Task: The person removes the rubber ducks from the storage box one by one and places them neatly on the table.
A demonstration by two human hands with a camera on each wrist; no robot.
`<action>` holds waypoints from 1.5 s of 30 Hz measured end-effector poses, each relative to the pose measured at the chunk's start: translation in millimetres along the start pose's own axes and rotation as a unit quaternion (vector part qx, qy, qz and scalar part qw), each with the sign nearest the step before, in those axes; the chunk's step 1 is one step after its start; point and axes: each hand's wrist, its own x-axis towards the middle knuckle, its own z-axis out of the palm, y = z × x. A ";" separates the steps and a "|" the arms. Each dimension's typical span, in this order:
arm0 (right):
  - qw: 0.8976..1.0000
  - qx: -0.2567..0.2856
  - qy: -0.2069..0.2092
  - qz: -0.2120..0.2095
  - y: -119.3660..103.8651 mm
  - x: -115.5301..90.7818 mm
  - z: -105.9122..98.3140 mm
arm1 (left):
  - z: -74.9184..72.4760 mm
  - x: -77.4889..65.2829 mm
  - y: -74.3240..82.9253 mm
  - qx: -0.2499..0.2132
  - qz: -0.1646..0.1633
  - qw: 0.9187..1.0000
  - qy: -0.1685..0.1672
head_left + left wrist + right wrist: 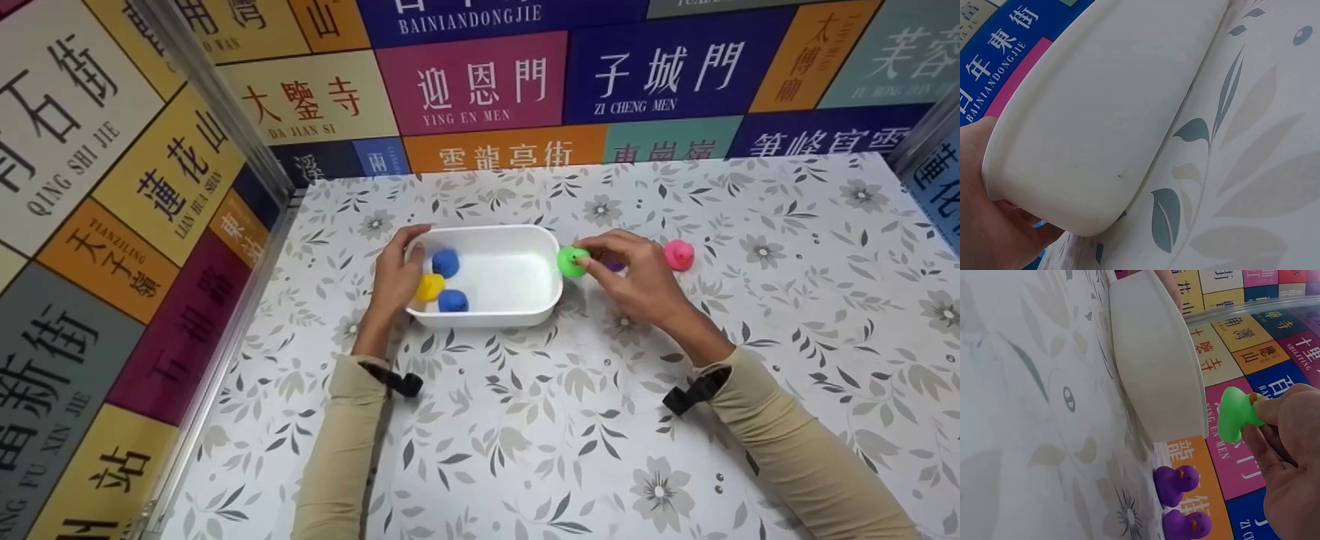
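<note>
A white plastic tub stands on the table, and my left hand grips its left end with the thumb over the rim. Inside, at that end, sit one blue rubber duck, a yellow duck and a second blue duck. Between thumb and fingers, my right hand pinches a green rubber duck at the tub's right rim. In the right wrist view the green duck is held up beside the tub wall, its orange beak near the thumb.
Two purple ducks stand on the table near the tub's right end, mostly hidden by my right hand in the head view. A pink duck sits farther right. Panels with printed signs rise behind and left of the flowered tabletop.
</note>
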 end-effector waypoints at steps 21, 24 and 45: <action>0.994 -0.052 -0.093 0.035 19.2 -4.0 -9.6 | 0.5 -0.2 1.1 -0.009 0.009 1.000 0.002; 0.991 -0.062 -0.110 0.049 20.1 -4.2 -9.9 | 0.3 -0.2 0.5 -0.008 0.017 1.000 0.004; 0.981 -0.068 -0.158 0.091 27.5 -4.9 -7.8 | -0.7 -1.3 0.5 -0.009 0.012 1.000 0.003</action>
